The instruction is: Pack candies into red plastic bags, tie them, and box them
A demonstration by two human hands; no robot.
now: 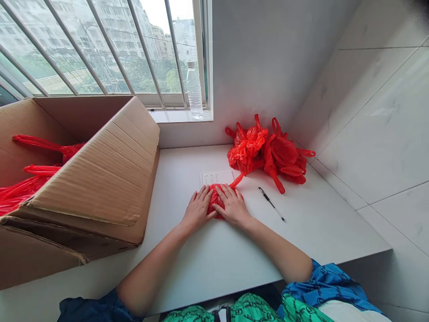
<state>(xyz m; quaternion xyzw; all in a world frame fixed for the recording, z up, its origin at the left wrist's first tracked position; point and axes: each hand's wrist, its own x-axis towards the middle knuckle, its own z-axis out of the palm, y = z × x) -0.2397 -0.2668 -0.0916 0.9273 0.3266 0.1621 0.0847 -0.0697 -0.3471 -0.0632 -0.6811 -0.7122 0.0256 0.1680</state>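
A red plastic bag (218, 202) lies bunched up on the white table, with one loose handle trailing toward the upper right. My left hand (198, 208) rests on its left side, fingers stretched out and pressing on the plastic. From the right, my right hand (233, 205) lies over the bag with its fingers spread. The thumbs come close together at the near edge. What the bag contains is hidden. Just beyond it a sheet of paper with writing (216, 177) is partly covered by the bag and hands.
Several filled red plastic bags (248, 145) are heaped against the wall at the back right. A pen (271, 203) lies right of my hands. An open cardboard box (100, 165) holding red bags stands at left. A clear bottle (194, 91) stands on the windowsill.
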